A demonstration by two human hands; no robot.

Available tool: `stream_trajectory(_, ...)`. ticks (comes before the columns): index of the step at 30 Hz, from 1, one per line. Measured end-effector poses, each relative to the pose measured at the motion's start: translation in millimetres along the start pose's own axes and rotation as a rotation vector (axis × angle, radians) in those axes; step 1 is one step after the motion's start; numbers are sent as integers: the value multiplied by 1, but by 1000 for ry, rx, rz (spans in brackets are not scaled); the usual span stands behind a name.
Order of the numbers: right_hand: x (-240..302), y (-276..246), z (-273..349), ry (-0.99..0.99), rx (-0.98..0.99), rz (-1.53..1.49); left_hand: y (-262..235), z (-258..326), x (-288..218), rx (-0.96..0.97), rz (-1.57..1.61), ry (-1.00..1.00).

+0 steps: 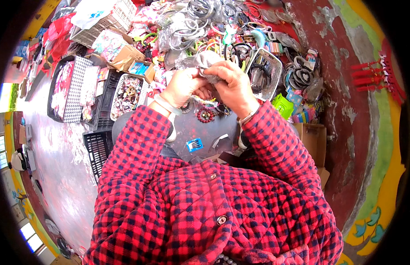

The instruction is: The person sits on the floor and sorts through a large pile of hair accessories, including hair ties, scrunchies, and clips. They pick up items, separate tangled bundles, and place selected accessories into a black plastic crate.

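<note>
The left hand's [180, 87] fingers curl in beside a fuzzy gray bundle [209, 58], their hold unclear; the right hand's [235, 84] fingers pinch it, raised. A light, steady pinch should serve, clear of the hoops [184, 33] heaped beyond.

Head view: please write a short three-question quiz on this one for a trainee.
1. Multiple choice: what colour is the bundle at the fingertips of the left hand and right hand? a) yellow b) grey c) green
2. True or false: the blue card lies on the floor.
3. Which is farther right, the green bag or the red ornament?
Key: 1 b; 2 true; 3 the green bag.
</note>
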State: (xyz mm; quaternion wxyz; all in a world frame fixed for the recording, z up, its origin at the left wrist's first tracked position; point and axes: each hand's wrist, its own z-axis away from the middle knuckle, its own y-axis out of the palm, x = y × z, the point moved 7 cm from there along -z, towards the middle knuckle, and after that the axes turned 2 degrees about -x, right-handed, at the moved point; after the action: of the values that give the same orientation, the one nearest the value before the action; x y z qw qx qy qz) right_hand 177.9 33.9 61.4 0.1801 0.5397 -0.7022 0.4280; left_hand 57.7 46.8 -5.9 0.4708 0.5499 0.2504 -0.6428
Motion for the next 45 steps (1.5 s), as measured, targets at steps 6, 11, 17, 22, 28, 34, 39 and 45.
stream_trajectory(6, -16, -21, -10, 102, -126, 125, 12, 7, -7, 150, 177, 15)
stream_trajectory(11, 6, -5, -1, -50, 15, 132, 12, 2, -4, 73, 304, 77)
stream_trajectory(17, 5, -13, -11, -113, -35, 226, 14, 9, -6, 156, 228, -18)
stream_trajectory(22, 4, -9, -4, -94, -20, 186, 17, 9, -8, 157, 268, 11)
stream_trajectory(28, -9, -18, -12, -16, -113, 172, 17, 12, -10, 173, 203, 0)
stream_trajectory(34, 19, 0, 1, -102, -26, 127, 7, 6, -3, 69, 297, 44)
stream_trajectory(39, 4, -5, -3, -95, -53, 127, 9, 10, -4, 131, 170, -9)
stream_trajectory(45, -78, -51, -3, 419, -312, -91, 23, 21, -10, 340, 305, 37)
